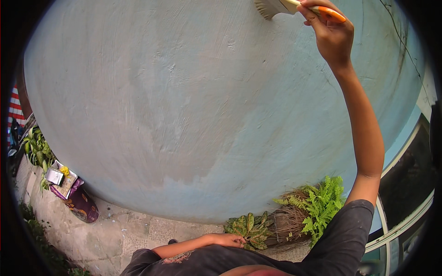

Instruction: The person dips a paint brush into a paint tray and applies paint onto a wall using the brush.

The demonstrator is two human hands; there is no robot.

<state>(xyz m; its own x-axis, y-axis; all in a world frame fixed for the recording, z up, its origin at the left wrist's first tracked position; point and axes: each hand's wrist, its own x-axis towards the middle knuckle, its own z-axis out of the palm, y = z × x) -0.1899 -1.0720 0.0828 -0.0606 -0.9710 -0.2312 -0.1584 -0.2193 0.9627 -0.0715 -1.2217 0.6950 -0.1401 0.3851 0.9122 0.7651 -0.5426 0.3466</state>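
Blue paint shows on the right and lower parts of the wide, rough wall [184, 96] before us, while a dull grey coat covers much of its left and middle. Our right hand [334, 40] is raised, its fingers closed around the flat brush with pale bristles and an orange-and-cream handle [278, 6]. This brush is high on the wall, and its spread bristles seem to touch the surface. Our left hand [229, 240] is low, in front of our dark shirt [207, 260], with fingers loosely bent; we cannot tell if it holds anything. Near it we see the plant with yellow-green leaves [248, 227], and further right the bright green fern [328, 200]. At the lower left, the dark purple container [84, 205] stands on pale paving [110, 234], near the wall.
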